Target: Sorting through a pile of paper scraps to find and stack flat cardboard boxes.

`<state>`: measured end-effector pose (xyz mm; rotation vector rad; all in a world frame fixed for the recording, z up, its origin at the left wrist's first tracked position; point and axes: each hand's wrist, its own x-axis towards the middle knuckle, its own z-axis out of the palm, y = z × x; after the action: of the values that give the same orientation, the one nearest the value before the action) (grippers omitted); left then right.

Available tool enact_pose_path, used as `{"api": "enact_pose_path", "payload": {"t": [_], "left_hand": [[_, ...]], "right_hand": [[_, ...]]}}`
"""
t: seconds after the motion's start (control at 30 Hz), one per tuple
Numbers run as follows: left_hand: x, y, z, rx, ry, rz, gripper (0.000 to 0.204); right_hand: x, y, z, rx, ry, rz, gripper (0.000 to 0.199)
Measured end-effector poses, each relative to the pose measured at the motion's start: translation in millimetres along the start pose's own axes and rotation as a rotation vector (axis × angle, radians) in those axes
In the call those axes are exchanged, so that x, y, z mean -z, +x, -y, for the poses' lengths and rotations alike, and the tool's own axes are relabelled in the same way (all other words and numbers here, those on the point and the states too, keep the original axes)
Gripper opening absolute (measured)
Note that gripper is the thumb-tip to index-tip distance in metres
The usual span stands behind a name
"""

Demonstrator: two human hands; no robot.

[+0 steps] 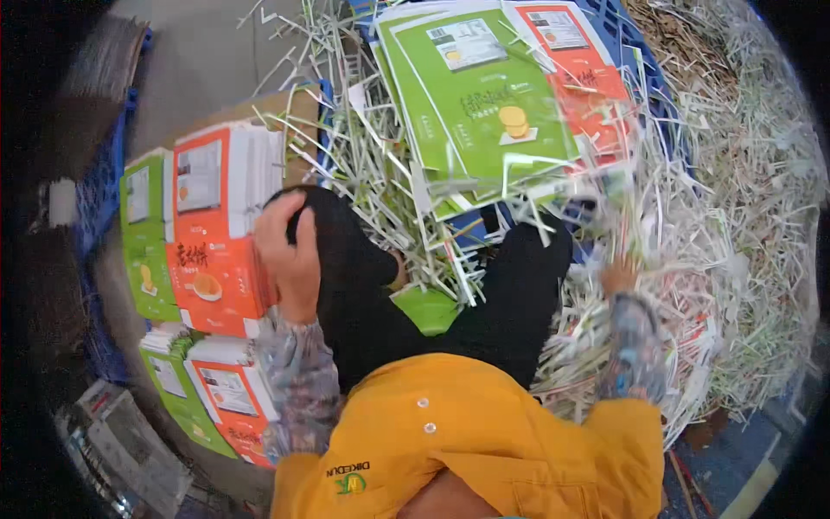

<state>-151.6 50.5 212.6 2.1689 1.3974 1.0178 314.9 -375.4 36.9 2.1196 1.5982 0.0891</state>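
My left hand point(292, 255) is beside my left knee, next to a stack of orange printed cardboard sheets point(220, 298). Its fingers are slightly bent and apart, and nothing shows in them. To the right, my right hand point(618, 275) is among loose white paper strips point(644, 216); motion blur and the strips hide its fingers, so any grip cannot be made out. In front of my knees lies a larger stack of green sheets point(458, 112), with orange sheets point(575, 78) along its right side. Blurred strips lie across the stack's near right corner.
Green sheets point(143, 233) stand left of the orange stack, and another green and orange pile point(229, 389) sits nearer. Blue pallets point(108, 190) edge the left side. A large heap of paper trimmings point(752, 199) fills the right. A green piece point(426, 310) lies between my legs.
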Motion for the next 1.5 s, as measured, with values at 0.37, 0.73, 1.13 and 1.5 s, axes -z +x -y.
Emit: {"api": "enact_pose_path", "payload": {"t": [0.37,0.73,1.13,1.5], "left_hand": [[-214,-46,-31,-0.295,0.215,0.759,0.077],[-243,-181,-12,-0.354,0.296,1.430,0.031],[-246,-121,46,0.531,-0.391,0.475,0.020],[-268,-109,32,0.925,-0.445,0.284,0.029]], "right_hand": [[87,-86,54,-0.169,0.285,0.282,0.029],[276,150,139,0.197,0.997,-0.385,0.018],[110,213,242,-0.813,2.065,0.172,0.010],[118,226,210,-0.843,2.440,0.101,0.016]]}}
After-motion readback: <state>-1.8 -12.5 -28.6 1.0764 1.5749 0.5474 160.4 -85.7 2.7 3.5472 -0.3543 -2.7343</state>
